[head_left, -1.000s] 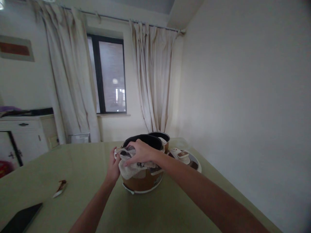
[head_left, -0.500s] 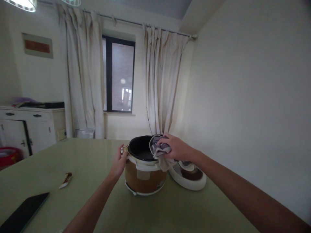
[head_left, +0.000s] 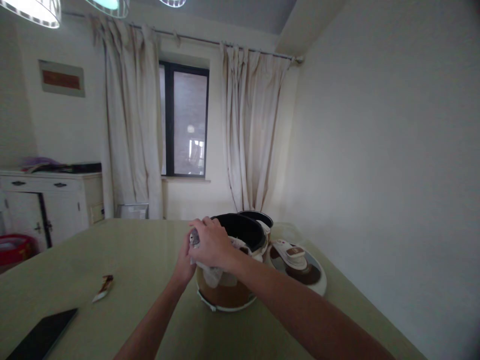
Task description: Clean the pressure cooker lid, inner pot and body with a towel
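A brown and white electric cooker point(head_left: 225, 296) with a black inner pot point(head_left: 243, 227) stands on the table, its top uncovered. At its left side, my left hand point(head_left: 184, 265) is closed on the side handle, which is mostly hidden behind the fingers. My right hand point(head_left: 213, 242) reaches across the cooker's front and presses a cloth point(head_left: 213, 276) onto the left rim, close against the left hand. Part of the cloth hangs down over the cooker's front. To the right lies the brown and white lid point(head_left: 319, 285) with its handle upward.
Behind the cooker is another black-rimmed pot point(head_left: 267, 219). On the left of the green table point(head_left: 138, 250) lie a black flat device point(head_left: 41, 332) and a small brown and white object point(head_left: 103, 289). A red bin point(head_left: 17, 250) stands beside the white cabinet point(head_left: 62, 210).
My right hand has moved the cloth from the cooker's right rim to its left rim, beside my left hand. The lid and the pot behind show more fully. My left hand stays at the handle.
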